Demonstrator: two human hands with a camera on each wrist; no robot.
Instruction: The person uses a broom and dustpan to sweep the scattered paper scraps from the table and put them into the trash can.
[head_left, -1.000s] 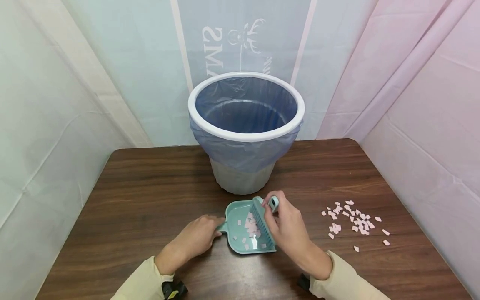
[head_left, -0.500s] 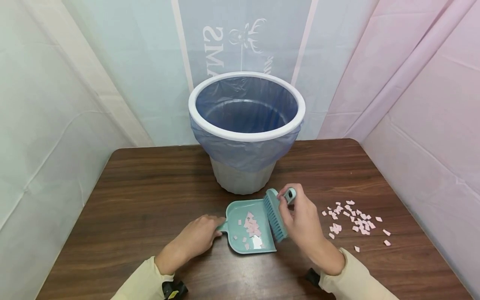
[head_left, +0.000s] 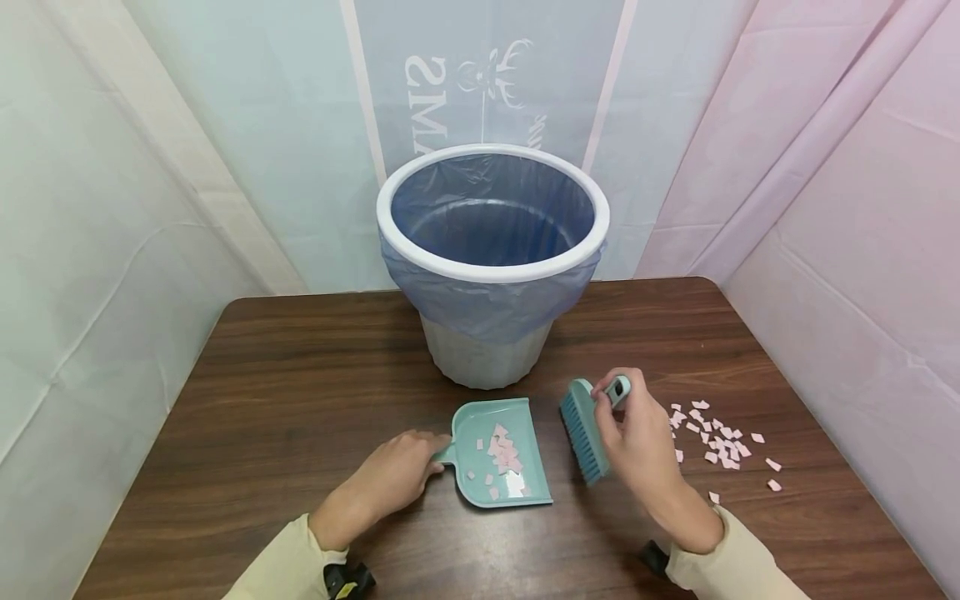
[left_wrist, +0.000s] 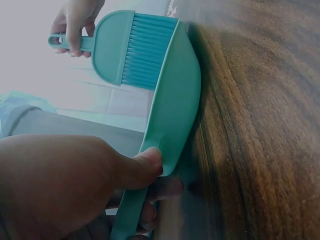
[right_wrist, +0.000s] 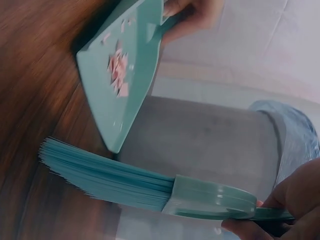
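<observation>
My left hand grips the handle of a teal dustpan lying flat on the table; in the left wrist view the thumb presses on top of that handle. A small heap of pale pink paper scraps and a few loose ones sit in the pan. To the right of the pan's front lip, my right hand pinches the handle of a teal hand brush, whose bristles point toward the pan, apart from it. More paper scraps are scattered right of that hand, some hidden behind it.
A white bin with a blue plastic liner stands behind the dustpan, near the table's back edge. Pale fabric walls enclose the dark wooden table at the back and sides.
My right hand has moved the brush rightward, out of the dustpan and over its lip toward the scattered scraps. The left hand and dustpan have stayed in place.
</observation>
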